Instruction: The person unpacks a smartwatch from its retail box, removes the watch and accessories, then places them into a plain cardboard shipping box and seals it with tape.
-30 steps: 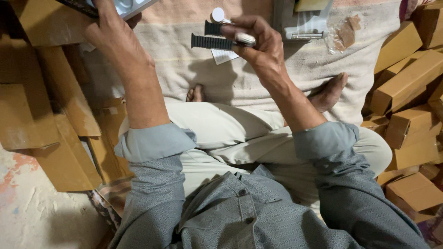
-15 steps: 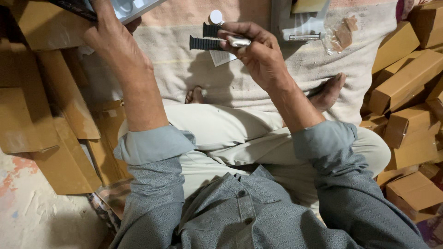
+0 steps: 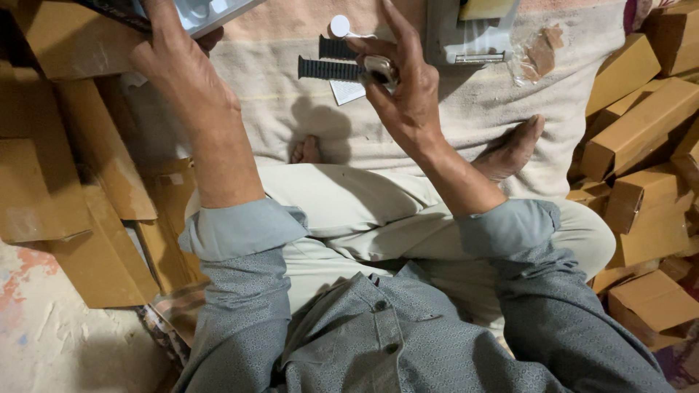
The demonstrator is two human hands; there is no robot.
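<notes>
Lighting is warm and moderate, falling from above; the right hand (image 3: 408, 102) throws a soft-edged shadow onto the beige cloth (image 3: 451, 109) just to its left; the left forearm shades the cardboard boxes (image 3: 73, 182) beside it. No strong glare; only a pale sheen on the white tray (image 3: 207, 11). Focus holds sharp at centre; the lower corners darken; straight edges bend slightly near the frame borders.
</notes>
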